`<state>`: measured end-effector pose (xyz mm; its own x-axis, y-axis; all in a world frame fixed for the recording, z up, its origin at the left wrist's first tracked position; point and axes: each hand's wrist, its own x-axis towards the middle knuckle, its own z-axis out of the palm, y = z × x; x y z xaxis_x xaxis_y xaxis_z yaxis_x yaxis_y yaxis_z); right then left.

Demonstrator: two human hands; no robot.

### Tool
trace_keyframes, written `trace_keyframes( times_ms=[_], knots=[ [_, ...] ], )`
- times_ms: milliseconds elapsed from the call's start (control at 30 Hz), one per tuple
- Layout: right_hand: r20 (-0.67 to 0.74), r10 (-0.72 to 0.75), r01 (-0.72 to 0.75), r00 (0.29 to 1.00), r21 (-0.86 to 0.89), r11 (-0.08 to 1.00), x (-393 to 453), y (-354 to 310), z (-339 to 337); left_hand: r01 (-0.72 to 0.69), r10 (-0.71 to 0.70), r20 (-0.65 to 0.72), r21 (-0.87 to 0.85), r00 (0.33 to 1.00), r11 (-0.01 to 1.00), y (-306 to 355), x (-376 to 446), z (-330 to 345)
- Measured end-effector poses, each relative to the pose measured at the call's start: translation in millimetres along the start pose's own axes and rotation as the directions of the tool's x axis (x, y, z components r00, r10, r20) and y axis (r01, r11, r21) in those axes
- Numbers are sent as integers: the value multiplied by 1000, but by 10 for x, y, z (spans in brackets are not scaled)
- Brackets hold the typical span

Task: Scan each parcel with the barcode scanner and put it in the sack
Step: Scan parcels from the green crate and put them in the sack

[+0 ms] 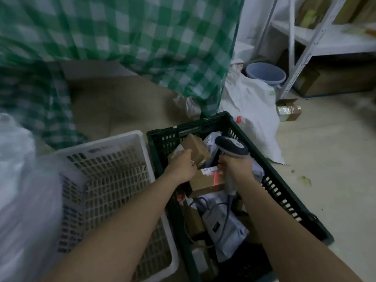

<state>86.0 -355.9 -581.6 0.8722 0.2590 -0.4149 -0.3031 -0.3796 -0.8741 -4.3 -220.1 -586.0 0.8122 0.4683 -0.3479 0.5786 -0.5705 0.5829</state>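
A dark green crate (289, 200) on the floor holds several parcels: brown cardboard boxes and white and grey mailer bags. My left hand (181, 167) grips a small brown cardboard box (196, 148) just above the crate's far end. My right hand (237, 168) grips the handle of a grey barcode scanner (232, 148), its head close to the right of that box. Below both hands lies a brown box with a white label (207, 180). The scanner's cable runs down over a white mailer bag (221, 224). A large green-and-white checked sack (126, 37) hangs open behind the crates.
A white plastic crate (114, 180) stands left of the green one, with a cardboard piece inside. A translucent plastic bag (18, 180) is at the far left. White sacks (250, 110), a blue bucket (266, 73), a small carton (289, 110) and white metal shelving (305, 41) lie to the right.
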Motion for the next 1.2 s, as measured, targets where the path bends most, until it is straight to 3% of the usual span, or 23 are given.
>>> trace_keyframes(
  times_ms=[133, 233, 367, 533, 667, 767, 1000, 1200],
  knots=[
    [-40, -38, 38, 998, -25, 999, 784, 390, 244, -89, 94, -24, 168, 995, 982, -257, 801, 290],
    [-61, -21, 21, 998, -8, 1000, 1121, 507, 390, -146, 161, -80, 170, 984, 975, -352, 1255, 498],
    [9, -30, 29, 1000, 26, 999, 1413, 568, 637, -9, 13, -100, 48, 995, 999, -444, 1612, 614],
    [46, 30, -36, 998, 148, 988, 1525, 677, 924, 69, -66, 98, -33, 993, 997, -679, 1775, 599],
    [-6, 62, -58, 998, 298, 953, 1489, 695, 848, 10, 11, 113, -188, 994, 982, -741, 1664, 632],
    [-60, 23, 2, 998, 393, 920, 1377, 621, 711, -80, 90, 19, -293, 996, 953, -633, 1515, 645],
    [-10, -40, 40, 999, 486, 873, 817, 178, 435, -261, 234, -117, -412, 965, 873, -304, 904, 273],
    [118, -171, 93, 978, 485, 869, -71, -359, 74, -248, 155, -239, -435, 959, 866, 151, 8, -310]
  ],
)
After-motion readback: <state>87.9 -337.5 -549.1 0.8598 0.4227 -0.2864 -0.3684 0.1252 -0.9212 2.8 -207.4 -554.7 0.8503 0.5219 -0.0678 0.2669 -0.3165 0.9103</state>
